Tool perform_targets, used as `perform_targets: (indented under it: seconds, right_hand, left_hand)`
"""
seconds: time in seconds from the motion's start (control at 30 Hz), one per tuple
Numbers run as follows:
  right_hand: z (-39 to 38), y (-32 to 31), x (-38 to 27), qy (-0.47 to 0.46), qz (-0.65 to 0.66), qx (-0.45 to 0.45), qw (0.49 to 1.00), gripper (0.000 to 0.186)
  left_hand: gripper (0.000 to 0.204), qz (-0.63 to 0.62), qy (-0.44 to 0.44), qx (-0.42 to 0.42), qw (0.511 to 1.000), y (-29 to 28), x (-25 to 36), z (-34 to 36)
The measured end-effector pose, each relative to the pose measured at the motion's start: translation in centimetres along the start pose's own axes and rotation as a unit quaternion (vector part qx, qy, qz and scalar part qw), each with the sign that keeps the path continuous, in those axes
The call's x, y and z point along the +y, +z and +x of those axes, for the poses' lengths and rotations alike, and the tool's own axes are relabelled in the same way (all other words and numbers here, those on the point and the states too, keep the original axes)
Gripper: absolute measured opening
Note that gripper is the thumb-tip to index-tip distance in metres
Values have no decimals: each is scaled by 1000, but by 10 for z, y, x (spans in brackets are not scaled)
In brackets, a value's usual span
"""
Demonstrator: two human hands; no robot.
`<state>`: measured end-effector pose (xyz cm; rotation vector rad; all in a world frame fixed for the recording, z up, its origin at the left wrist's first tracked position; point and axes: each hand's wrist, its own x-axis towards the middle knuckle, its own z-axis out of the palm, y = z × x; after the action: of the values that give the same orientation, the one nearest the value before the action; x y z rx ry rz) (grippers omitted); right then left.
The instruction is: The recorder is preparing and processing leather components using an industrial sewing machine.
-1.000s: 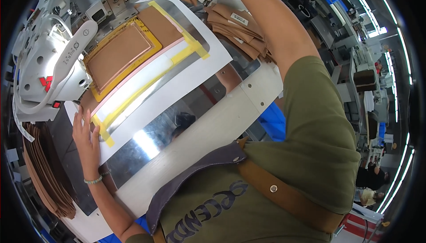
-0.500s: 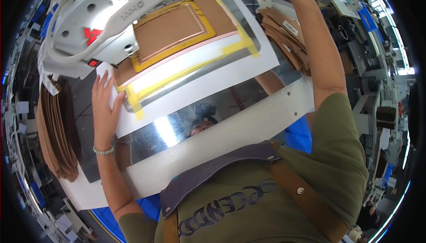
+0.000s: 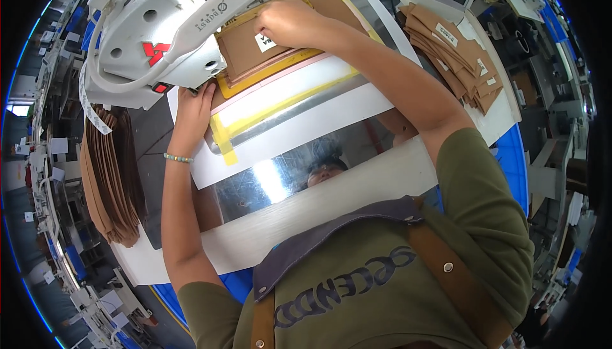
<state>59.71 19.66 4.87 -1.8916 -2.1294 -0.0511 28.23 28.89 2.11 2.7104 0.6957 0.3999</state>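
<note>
A brown leather panel [image 3: 245, 49] with a small white label lies inside a yellow-taped template [image 3: 280, 97] on a shiny metal machine bed [image 3: 357, 138]. My right hand [image 3: 290, 22] rests flat on the panel's upper part, fingers pressing it down. My left hand [image 3: 191, 110] lies with fingers spread on the template's left edge, just under the white sewing machine head [image 3: 159, 36]. Neither hand grips anything.
A stack of brown leather pieces [image 3: 456, 49] with white labels lies at the right. Another pile of brown pieces [image 3: 111, 177] hangs at the left of the bed. A white table edge [image 3: 306, 221] runs in front of my body.
My right hand has come from the stack at the right and set a brown panel onto the template. My head has turned, bringing the machine head closer to centre. The left hand stays on the template.
</note>
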Motion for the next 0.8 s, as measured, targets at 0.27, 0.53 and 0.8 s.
perform_targets:
  seconds: [0.27,0.53,0.8]
  right_hand:
    - [-2,16,-12,-34,2,40,999,20]
    - [-16,25,-7,-46,115,108,986,17]
    - [-20,39,-36,-245,158,78,953,28]
  left_hand:
    - [38,-179,37,4,983,4,11,28]
    - [39,-131,35,-37,990,2,6,36]
    - [39,-80,83,-7,993,6,-3,39]
